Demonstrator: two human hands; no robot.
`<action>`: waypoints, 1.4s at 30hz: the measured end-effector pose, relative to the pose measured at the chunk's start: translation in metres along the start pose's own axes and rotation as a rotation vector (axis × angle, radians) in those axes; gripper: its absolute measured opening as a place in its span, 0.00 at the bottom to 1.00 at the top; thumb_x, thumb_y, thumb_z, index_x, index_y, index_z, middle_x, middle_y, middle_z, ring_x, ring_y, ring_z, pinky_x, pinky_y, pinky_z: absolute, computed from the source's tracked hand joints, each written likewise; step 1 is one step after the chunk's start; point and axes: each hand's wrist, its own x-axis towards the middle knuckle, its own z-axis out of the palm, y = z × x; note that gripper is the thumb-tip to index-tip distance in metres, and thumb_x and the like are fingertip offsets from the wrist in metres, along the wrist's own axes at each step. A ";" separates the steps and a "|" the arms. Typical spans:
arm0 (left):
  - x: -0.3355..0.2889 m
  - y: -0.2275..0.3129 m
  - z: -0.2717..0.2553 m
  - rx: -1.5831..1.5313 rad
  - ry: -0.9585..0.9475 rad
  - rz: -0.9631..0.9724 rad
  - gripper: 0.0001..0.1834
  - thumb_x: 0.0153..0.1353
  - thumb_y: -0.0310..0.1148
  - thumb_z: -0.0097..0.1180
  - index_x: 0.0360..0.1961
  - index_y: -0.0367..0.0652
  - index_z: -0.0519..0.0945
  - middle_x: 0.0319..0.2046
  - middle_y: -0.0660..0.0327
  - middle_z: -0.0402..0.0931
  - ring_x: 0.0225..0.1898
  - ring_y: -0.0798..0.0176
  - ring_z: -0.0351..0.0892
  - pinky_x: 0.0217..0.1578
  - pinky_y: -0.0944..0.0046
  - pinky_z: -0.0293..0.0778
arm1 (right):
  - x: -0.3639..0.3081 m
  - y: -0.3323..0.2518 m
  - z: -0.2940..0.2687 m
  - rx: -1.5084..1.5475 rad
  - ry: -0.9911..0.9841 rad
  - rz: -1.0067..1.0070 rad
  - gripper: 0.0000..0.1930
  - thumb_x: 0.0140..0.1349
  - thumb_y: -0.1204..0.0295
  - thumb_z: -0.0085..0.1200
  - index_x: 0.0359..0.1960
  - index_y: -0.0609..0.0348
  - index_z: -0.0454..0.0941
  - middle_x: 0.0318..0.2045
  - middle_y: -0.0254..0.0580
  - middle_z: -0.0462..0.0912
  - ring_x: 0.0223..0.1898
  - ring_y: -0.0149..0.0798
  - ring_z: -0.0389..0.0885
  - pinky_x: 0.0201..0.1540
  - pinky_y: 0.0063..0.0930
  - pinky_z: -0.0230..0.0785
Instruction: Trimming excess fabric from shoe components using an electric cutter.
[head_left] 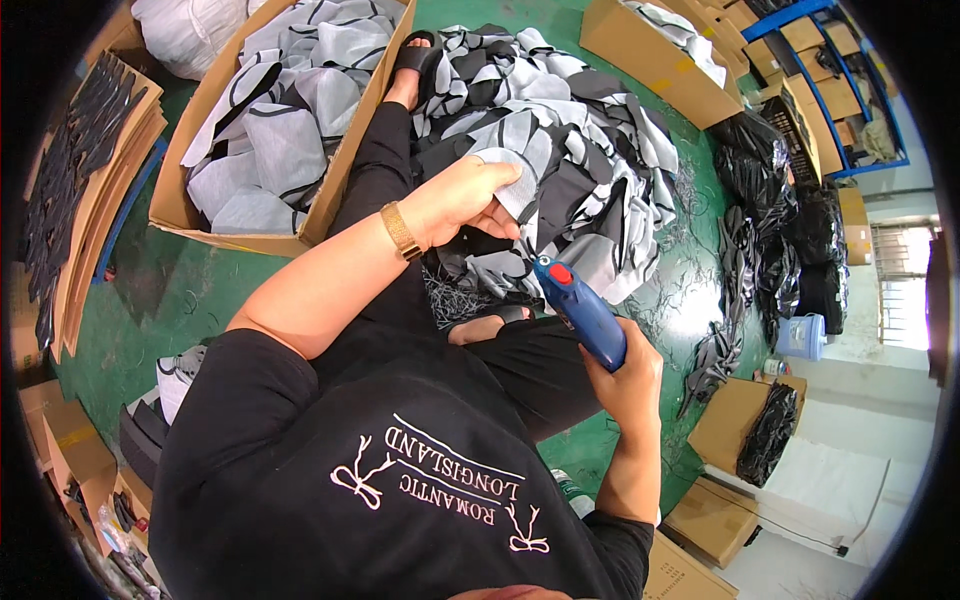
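Observation:
My left hand (468, 203), with a gold band on its wrist, pinches a grey fabric piece (517, 182) with dark edging between thumb and fingers. My right hand (632, 378) is wrapped round the body of blue electric scissors (590, 318) with a red button. Their small blades point up toward the lower edge of the held piece, close to my left fingertips. Whether the blades touch the fabric is too small to tell. Beneath and beyond both hands spreads a large heap of grey and black fabric pieces (585, 115) on the floor.
At the left, a cardboard box (228, 243) holds more grey pieces. Thread scraps (458, 300) litter the green floor by my foot. Another carton (655, 62) stands far right, near black plastic bags (755, 175), a blue shelf (888, 165) and a light-blue bucket (800, 338).

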 end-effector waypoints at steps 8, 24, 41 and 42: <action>0.001 0.001 -0.003 0.049 -0.046 -0.002 0.15 0.67 0.39 0.42 0.40 0.39 0.75 0.31 0.60 0.80 0.25 0.65 0.82 0.22 0.71 0.71 | -0.001 -0.004 -0.001 -0.067 -0.005 -0.067 0.20 0.38 0.79 0.62 0.38 0.60 0.75 0.31 0.49 0.80 0.34 0.54 0.79 0.38 0.40 0.72; 0.000 -0.018 0.009 -0.137 -0.008 0.139 0.10 0.62 0.32 0.56 0.44 0.42 0.77 0.36 0.64 0.79 0.35 0.70 0.79 0.34 0.69 0.76 | 0.004 -0.012 0.010 0.467 -0.017 0.297 0.16 0.50 0.73 0.64 0.39 0.65 0.74 0.24 0.42 0.78 0.25 0.34 0.79 0.29 0.28 0.72; -0.005 -0.037 0.028 -0.259 0.101 0.252 0.12 0.59 0.27 0.59 0.45 0.42 0.77 0.39 0.64 0.80 0.39 0.69 0.80 0.38 0.68 0.78 | -0.019 -0.002 0.051 1.142 -0.099 0.687 0.14 0.50 0.78 0.60 0.38 0.68 0.72 0.22 0.38 0.75 0.19 0.31 0.75 0.23 0.25 0.71; -0.005 -0.039 0.027 -0.253 0.082 0.260 0.12 0.59 0.26 0.59 0.45 0.42 0.77 0.39 0.64 0.80 0.38 0.69 0.80 0.38 0.68 0.77 | -0.019 -0.002 0.052 1.155 -0.091 0.696 0.14 0.50 0.78 0.60 0.38 0.68 0.72 0.21 0.38 0.75 0.19 0.31 0.75 0.23 0.25 0.71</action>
